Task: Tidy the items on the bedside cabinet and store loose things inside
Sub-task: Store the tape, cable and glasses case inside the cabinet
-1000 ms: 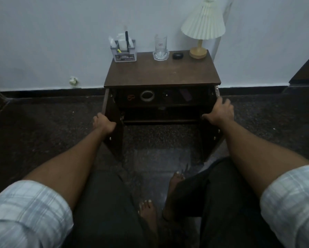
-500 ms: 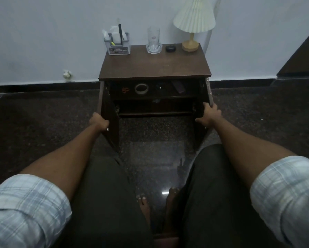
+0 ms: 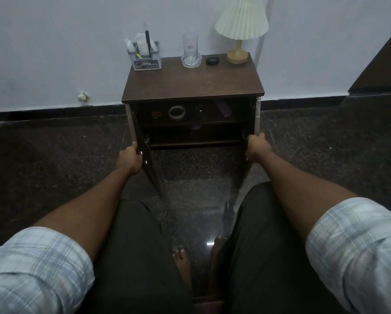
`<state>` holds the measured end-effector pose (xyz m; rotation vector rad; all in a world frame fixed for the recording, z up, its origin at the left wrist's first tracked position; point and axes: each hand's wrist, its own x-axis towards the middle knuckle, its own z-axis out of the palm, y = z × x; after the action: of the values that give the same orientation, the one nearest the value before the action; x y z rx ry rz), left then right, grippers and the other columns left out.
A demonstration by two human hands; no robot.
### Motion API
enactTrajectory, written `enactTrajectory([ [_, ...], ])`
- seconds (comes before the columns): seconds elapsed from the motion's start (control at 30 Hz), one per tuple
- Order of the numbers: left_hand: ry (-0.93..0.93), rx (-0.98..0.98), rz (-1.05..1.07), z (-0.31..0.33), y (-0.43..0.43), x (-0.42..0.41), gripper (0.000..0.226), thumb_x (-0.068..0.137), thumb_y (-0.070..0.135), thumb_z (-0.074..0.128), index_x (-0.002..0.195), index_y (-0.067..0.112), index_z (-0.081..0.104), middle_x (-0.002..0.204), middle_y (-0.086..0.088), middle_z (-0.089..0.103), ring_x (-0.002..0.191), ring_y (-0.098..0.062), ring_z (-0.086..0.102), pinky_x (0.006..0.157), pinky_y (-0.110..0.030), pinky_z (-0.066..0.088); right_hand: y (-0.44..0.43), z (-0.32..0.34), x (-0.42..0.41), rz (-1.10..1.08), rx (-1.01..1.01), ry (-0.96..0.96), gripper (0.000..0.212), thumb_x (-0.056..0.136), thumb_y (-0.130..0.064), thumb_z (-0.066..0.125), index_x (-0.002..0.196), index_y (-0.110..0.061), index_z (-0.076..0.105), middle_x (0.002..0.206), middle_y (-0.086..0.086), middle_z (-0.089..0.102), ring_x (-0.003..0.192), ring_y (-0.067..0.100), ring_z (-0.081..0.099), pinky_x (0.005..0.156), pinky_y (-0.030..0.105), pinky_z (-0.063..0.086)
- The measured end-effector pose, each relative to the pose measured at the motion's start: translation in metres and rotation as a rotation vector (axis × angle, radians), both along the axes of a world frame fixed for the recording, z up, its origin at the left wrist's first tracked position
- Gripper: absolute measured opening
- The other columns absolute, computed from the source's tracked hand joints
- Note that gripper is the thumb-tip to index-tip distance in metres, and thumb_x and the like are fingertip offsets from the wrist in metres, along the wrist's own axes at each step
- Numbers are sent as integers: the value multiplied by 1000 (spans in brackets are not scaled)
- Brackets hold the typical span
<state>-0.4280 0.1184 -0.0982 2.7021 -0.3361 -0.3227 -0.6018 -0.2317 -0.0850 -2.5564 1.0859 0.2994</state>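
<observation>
The dark wooden bedside cabinet (image 3: 192,85) stands against the wall with both doors swung out. My left hand (image 3: 130,158) grips the edge of the left door (image 3: 144,152). My right hand (image 3: 256,147) grips the edge of the right door (image 3: 249,155). On the upper inner shelf lie orange scissors (image 3: 156,114), a roll of tape (image 3: 177,112) and a dark flat object (image 3: 224,109). On top stand a grey organiser (image 3: 144,55) with pens, a glass (image 3: 190,51), a small black case (image 3: 212,60) and a lamp (image 3: 241,28).
White wall behind the cabinet, dark baseboard below it. Dark speckled floor on all sides. A small white fitting (image 3: 82,96) sits low on the wall at the left. My legs and bare feet (image 3: 182,260) are in front of the cabinet.
Both doors have swung inward a little with my hands on them. My view has pulled back and risen, so the cabinet looks smaller.
</observation>
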Motion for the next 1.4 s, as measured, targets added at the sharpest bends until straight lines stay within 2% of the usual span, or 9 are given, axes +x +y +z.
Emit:
enactTrajectory([
  [0.3,-9,-232,188,-5,-44,3,30,95,17,62,125,10,63,120,-15,68,114,-30,64,86,-33,50,17,-6,40,-264,223,-233,89,85,-14,73,154,-6,18,140,23,48,127,41,52,103,49,49],
  [0.43,170,-463,380,-8,-51,13,58,87,20,75,138,9,50,128,-14,63,116,-28,63,80,-29,52,14,-18,44,-287,376,-287,43,83,-26,76,117,-7,59,115,17,64,101,31,66,86,45,60],
  [0.57,440,-535,368,-16,-64,22,48,97,27,62,140,12,50,130,-18,63,110,-36,66,66,-36,55,14,-29,53,-297,503,-310,49,86,-36,72,121,-3,60,112,15,64,92,27,64,77,38,58],
  [0.7,630,-577,351,-30,-76,25,51,100,44,50,140,12,49,132,-17,60,104,-29,64,80,-42,54,15,-37,68,-299,685,-298,63,92,-53,52,130,-2,57,123,17,63,108,34,64,93,47,56],
  [0.77,675,-594,342,-35,-83,28,54,98,51,49,139,16,50,132,-12,59,107,-30,66,84,-42,54,16,-40,78,-291,722,-322,54,99,-43,40,127,-1,58,123,20,62,106,37,64,91,53,57],
  [0.97,655,-605,288,-49,-111,39,57,104,53,33,151,21,35,148,-6,47,108,-33,67,91,-45,56,11,-55,107,-183,634,-339,38,105,-26,46,106,6,67,102,24,67,92,39,68,79,51,60],
  [1.13,534,-599,253,-59,-137,60,26,105,39,40,115,20,55,126,-7,62,95,-27,72,68,-34,54,4,-73,129,-135,635,-367,35,102,-33,52,86,-5,66,80,13,63,72,26,61,75,48,58],
  [1.27,566,-659,267,-70,-152,80,19,102,40,50,104,25,62,115,-2,66,97,-21,68,71,-32,56,2,-86,152,-174,636,-445,34,98,-31,60,69,-14,59,76,14,63,72,29,61,76,52,57],
  [1.4,549,-693,312,-79,-170,100,17,99,37,56,97,25,68,107,-2,69,100,-21,65,85,-37,55,0,-89,174,-210,673,-488,30,97,-31,62,81,-6,68,86,19,70,80,31,66,86,51,55],
])
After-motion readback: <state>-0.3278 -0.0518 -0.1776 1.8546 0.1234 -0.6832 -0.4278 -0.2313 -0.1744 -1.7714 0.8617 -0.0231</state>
